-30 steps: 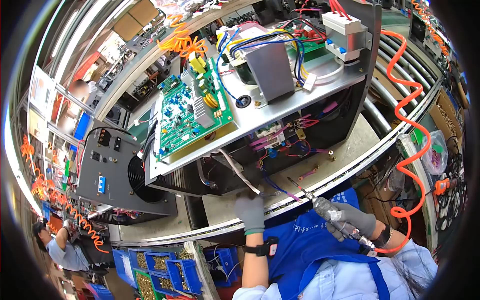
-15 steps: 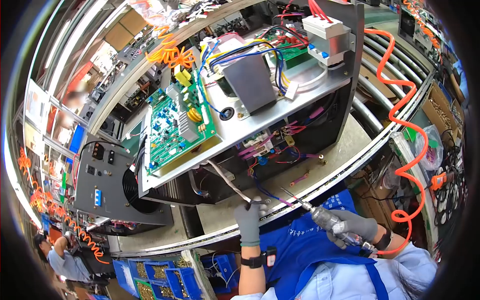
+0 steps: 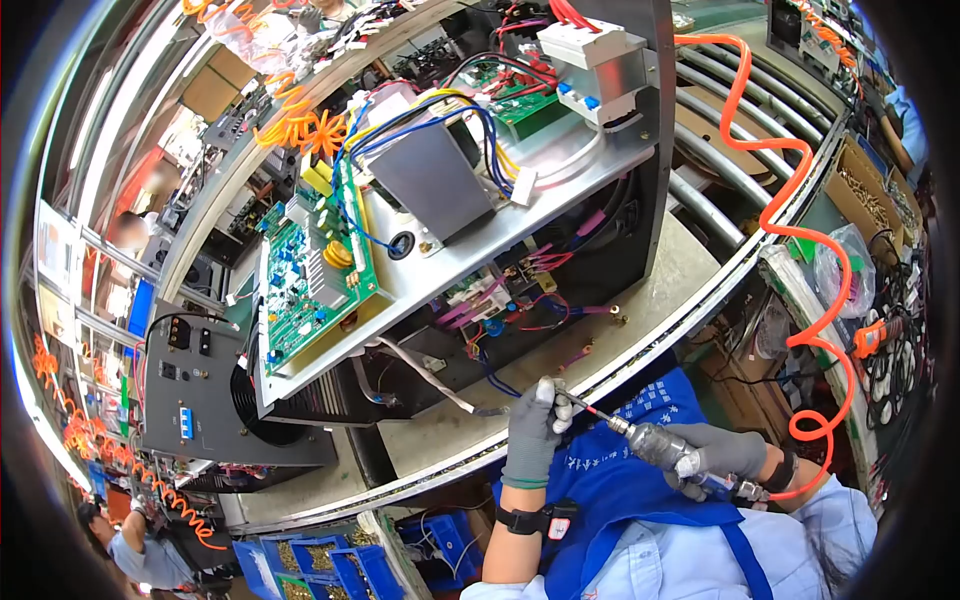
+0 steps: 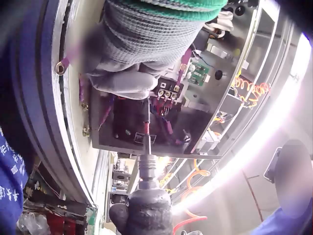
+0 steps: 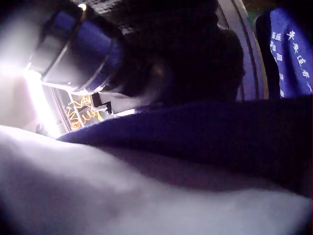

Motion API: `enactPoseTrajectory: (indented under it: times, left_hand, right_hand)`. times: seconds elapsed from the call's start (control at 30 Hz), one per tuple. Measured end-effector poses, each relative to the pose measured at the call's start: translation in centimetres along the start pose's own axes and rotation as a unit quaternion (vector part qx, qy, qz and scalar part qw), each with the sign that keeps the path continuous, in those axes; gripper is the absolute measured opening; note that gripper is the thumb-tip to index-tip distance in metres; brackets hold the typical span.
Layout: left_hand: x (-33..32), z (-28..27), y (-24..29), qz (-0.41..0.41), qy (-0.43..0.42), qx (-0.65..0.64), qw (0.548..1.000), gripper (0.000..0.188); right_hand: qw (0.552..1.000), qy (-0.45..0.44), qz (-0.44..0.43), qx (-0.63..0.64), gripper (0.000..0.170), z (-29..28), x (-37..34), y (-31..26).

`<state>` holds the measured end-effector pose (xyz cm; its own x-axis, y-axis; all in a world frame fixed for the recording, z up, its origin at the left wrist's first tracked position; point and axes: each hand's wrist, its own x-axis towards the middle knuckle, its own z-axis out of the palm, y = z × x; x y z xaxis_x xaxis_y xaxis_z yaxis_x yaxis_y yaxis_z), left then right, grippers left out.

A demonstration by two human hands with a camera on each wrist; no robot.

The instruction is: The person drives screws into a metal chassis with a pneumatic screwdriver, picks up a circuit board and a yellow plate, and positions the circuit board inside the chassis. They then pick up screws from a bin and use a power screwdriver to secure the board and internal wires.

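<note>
My right hand (image 3: pixel 725 452), in a grey glove, grips a pneumatic screwdriver (image 3: pixel 655 445) whose long bit (image 4: pixel 148 117) points at the left hand. An orange coiled hose (image 3: pixel 835 390) runs from the tool's rear end. My left hand (image 3: pixel 535 435), also gloved, has its fingers curled at the bit's tip and pinches there; the very tip is hidden behind the fingers (image 4: pixel 124 84). Just left of that hand, a white-sleeved cable (image 3: pixel 430 378) hangs out of the open dark chassis (image 3: pixel 400 400). In the right wrist view, the tool's shiny barrel (image 5: pixel 80 49) shows large and dark.
Above the chassis, a metal shelf (image 3: pixel 440 275) carries a green circuit board (image 3: pixel 300 325) and a grey metal block (image 3: pixel 425 185). A second grey unit (image 3: pixel 185 375) with a fan stands left. Blue bins (image 3: pixel 355 555) of small hardware sit below the bench edge; metal rollers (image 3: pixel 705 205) lie right.
The left hand has left the white-sleeved cable's end and come back rightwards to the bit's tip. The right hand still holds the screwdriver. The head view has shifted, moving the chassis left in it.
</note>
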<state>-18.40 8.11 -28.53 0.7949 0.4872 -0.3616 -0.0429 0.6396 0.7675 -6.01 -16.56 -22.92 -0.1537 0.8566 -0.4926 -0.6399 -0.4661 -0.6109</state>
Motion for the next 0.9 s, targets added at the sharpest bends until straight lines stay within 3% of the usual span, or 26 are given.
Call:
enactPoseTrajectory:
  times: [0.13,0.2,0.33,0.43,0.5,0.63,0.67,0.7,0.73,0.77,0.83,0.9]
  left_hand:
    - [0.5,-0.5,0.1,0.001,-0.008,-0.03,1.0,0.036]
    - [0.3,0.0,0.4,0.001,0.018,0.055,0.998,0.025]
    - [0.1,-0.1,2.1,0.012,-0.005,0.182,0.983,0.022]
    - [0.5,-0.2,2.2,-0.009,-0.047,0.207,0.977,0.025]
    - [1.2,0.3,2.2,-0.053,-0.071,0.202,0.975,0.031]
    - [2.8,2.5,1.1,-0.017,-0.047,0.197,0.979,0.031]
    - [4.1,2.0,-0.1,0.147,-0.002,0.364,0.92,0.03]
    - [5.1,2.0,-0.9,0.303,0.041,0.509,0.805,0.029]
    - [5.4,1.9,-1.5,0.291,0.088,0.631,0.713,0.02]
    - [5.6,1.9,-2.0,0.291,0.086,0.632,0.713,0.02]
    - [5.9,2.1,-2.2,0.265,0.115,0.76,0.583,0.019]
    - [6.2,2.3,-2.4,0.244,0.111,0.774,0.574,0.018]
  right_hand:
    - [0.998,-0.016,0.002,0.055,0.058,-0.2,-0.4,-0.3]
    - [0.996,-0.038,-0.01,0.078,0.06,-0.4,-0.5,-0.2]
    - [0.987,-0.086,0.002,0.137,0.063,-1.4,-0.7,-0.2]
    - [0.99,-0.08,-0.011,0.119,0.067,-1.7,-1.0,0.2]
    - [1.0,0.017,-0.023,-0.012,0.067,-0.7,-1.4,-0.1]
    - [0.995,0.035,-0.089,0.0,0.068,-0.1,-1.6,0.1]
    - [0.991,0.055,-0.12,0.011,0.068,-0.2,-1.6,0.4]
    - [0.985,0.076,-0.152,0.024,0.068,-0.3,-1.6,0.5]
    - [0.985,0.078,-0.154,0.025,0.068,-0.5,-1.8,0.5]
    - [0.984,0.081,-0.157,0.014,0.066,-0.8,-2.0,0.4]
    - [0.983,0.084,-0.161,0.0,0.064,-1.0,-2.2,0.1]
    - [0.983,0.104,-0.149,-0.009,0.066,-1.0,-2.3,0.0]
